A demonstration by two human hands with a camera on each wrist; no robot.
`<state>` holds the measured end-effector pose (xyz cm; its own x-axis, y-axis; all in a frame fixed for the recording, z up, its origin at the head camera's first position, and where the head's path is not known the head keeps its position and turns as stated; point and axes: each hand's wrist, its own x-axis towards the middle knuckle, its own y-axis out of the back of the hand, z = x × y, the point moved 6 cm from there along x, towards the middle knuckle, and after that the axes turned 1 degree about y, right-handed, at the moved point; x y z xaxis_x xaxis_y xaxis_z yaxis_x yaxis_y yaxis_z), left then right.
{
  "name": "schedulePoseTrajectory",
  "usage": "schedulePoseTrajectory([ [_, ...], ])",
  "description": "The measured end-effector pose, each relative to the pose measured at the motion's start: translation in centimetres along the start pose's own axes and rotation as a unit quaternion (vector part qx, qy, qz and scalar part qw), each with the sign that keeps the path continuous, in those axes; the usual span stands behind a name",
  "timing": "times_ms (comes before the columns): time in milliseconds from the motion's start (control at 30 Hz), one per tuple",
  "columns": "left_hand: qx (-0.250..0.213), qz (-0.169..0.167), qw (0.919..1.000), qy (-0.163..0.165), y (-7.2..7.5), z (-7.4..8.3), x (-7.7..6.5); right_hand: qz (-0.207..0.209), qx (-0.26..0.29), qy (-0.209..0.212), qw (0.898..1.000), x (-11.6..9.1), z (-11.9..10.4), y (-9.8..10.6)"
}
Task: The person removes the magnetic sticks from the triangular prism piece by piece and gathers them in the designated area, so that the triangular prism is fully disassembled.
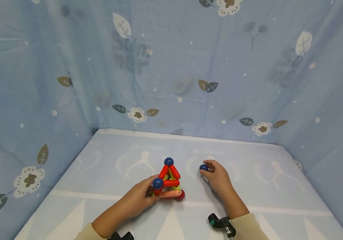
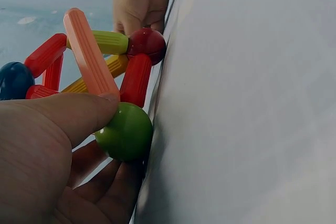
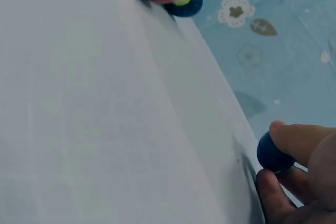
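**Left hand on the magnet-style frame, right hand pinching a loose blue ball**

Left hand (image 1: 136,201): holding the rod-and-ball frame (image 1: 171,183) at its near-left corner. Left wrist view: thumb lies on the lower end of the peach rod (image 2: 90,53), other fingers curl under and behind the green ball (image 2: 126,132).

Right hand (image 1: 219,178): narrow grip, thumb and fingers pinching the loose blue ball (image 1: 203,167). Ball is low over the table (image 1: 240,201); can't tell if it touches. It's to the right of the frame, apart from it, with tabletop between.

Frame location: on the table, a bit left of the right hand. Build, as visible: top blue ball (image 1: 168,161) at the peak, two red rods running down from it, one each side. Front blue ball (image 1: 157,183) on the left, with another red rod going right from it. Peach rod runs below that one, toward the red ball (image 1: 181,195) at the lower right corner. Yellow rod (image 2: 116,65) and lime rod (image 2: 111,42) both reach the red ball in the left wrist view. Far side partly hidden.

Surroundings: pale patterned cover on the table, blue leaf-and-flower curtain (image 1: 171,70) behind and at both sides. Beige sleeves (image 1: 247,228), black strapped device (image 1: 220,222) on the right wrist.
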<state>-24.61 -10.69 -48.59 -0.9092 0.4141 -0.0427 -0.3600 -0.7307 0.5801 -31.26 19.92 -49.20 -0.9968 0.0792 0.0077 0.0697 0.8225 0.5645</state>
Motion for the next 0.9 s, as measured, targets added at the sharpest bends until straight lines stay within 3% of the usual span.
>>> schedulePoseTrajectory([
  [267,-0.006,-0.003,1.0,-0.002,0.17,0.24,-0.05,0.001,-0.01,-0.001,1.0,-0.01,0.7,-0.19],
  [533,0.028,0.006,0.9996,-0.009,0.14,0.33,-0.43,-0.004,-0.038,0.0,0.999,-0.08,0.81,-0.12],
  [900,0.025,0.003,0.9996,-0.008,0.11,0.48,-0.41,-0.006,-0.029,-0.003,1.0,-0.27,0.65,-0.06],
])
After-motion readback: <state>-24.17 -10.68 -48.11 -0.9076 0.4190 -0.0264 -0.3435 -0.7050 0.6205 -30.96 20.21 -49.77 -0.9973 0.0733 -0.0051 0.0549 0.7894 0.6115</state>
